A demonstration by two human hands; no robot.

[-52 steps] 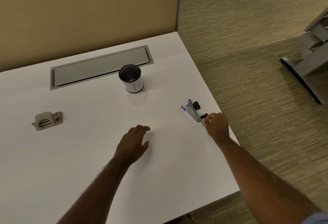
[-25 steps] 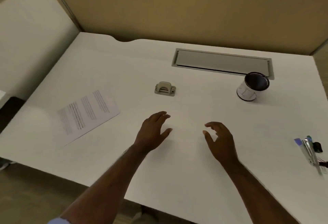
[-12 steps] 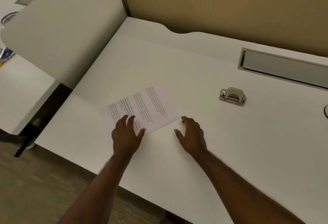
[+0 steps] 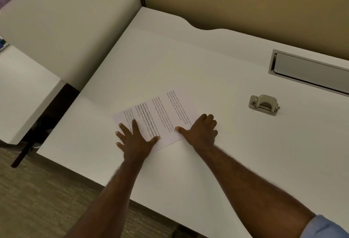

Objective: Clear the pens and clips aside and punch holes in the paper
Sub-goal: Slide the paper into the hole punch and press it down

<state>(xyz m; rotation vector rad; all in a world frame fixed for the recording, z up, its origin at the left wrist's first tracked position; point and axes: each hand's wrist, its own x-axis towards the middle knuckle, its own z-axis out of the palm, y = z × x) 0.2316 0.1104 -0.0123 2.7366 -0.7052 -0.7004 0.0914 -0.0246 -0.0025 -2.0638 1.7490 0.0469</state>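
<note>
A printed sheet of paper (image 4: 162, 117) is seen lying flat on the white desk (image 4: 188, 64), turned at an angle so that its lines of text run slantwise. The paper is taken here as the landmark.

The left hand (image 4: 135, 137) is laid on the near left corner of the paper. Its fingers are spread and straight, so the grip is open; nothing is pinched or enclosed. The thumb and the longer fingers are placed on the sheet, while the outer fingers lie past the left edge of the paper, on the desk.

The right hand (image 4: 202, 130) is laid at the near right edge of the paper. Its thumb is stretched to the left onto the sheet, and the palm rests mostly on the desk just beside the edge. The fingers are seen a little bent at the knuckles, but no part of the paper is held between them, so this grip is also open.

A metal hole punch (image 4: 264, 105) is found to the right of the paper, well apart from it and not touched by any hand. Farther to the right and behind the paper, a grey cable cover (image 4: 309, 71) is set into the desk. Behind the paper a tan partition wall (image 4: 245, 2) is seen, and to the left of it a pale divider panel (image 4: 66, 20). A light blue sleeve (image 4: 326, 227) is visible on the right arm.
</note>
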